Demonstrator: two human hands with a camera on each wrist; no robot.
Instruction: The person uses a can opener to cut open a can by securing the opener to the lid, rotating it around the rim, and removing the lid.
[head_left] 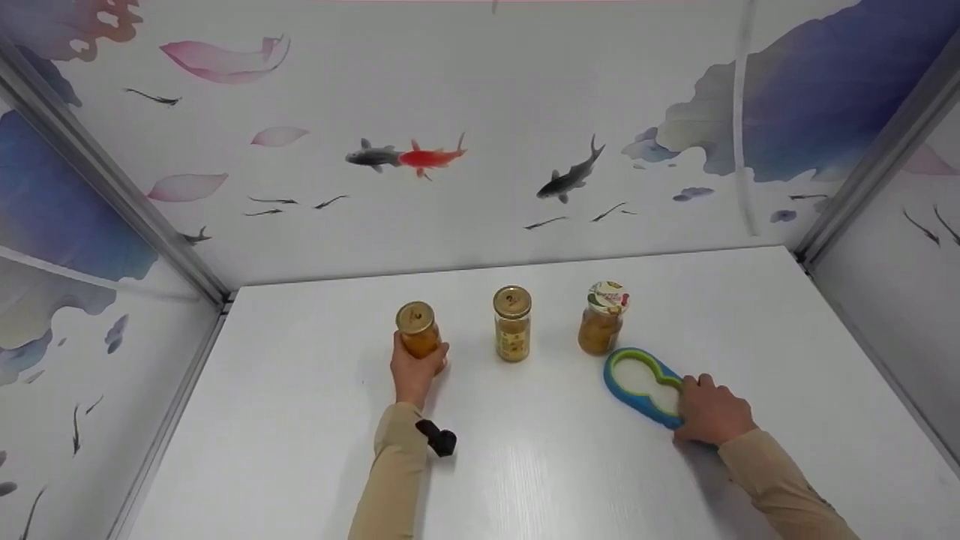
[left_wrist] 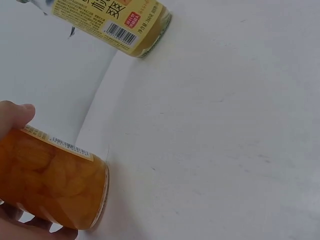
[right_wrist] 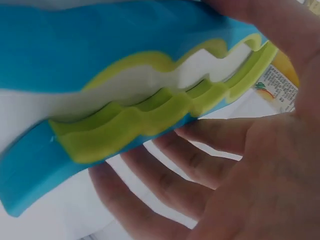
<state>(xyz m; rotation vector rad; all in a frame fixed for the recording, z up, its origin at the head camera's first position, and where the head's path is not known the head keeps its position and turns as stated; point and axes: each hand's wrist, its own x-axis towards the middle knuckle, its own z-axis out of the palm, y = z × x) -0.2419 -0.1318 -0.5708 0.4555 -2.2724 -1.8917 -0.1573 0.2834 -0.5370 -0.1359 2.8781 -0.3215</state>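
Head view finds the two hands well apart above the desk [head_left: 525,465], each busy with its own thing. The left hand [head_left: 415,369] is wrapped around the left jar [head_left: 420,334], an upright jar with a gold lid; the left wrist view shows orange chunks packed behind its glass. The right hand [head_left: 716,411] grips the near right end of a blue and green jar opener [head_left: 645,405], fingers over one long edge and thumb at the other; whether that end is raised cannot be told. The opener's far end reaches just in front of the right jar [head_left: 602,326], which has a patterned lid. Between the held jar and that one stands the middle jar [head_left: 513,322], gold-lidded, with a yellow label. Beige sleeves [head_left: 394,472] cover both forearms. Behind the desk rises a white wall [head_left: 495,90] printed with fish and petals.
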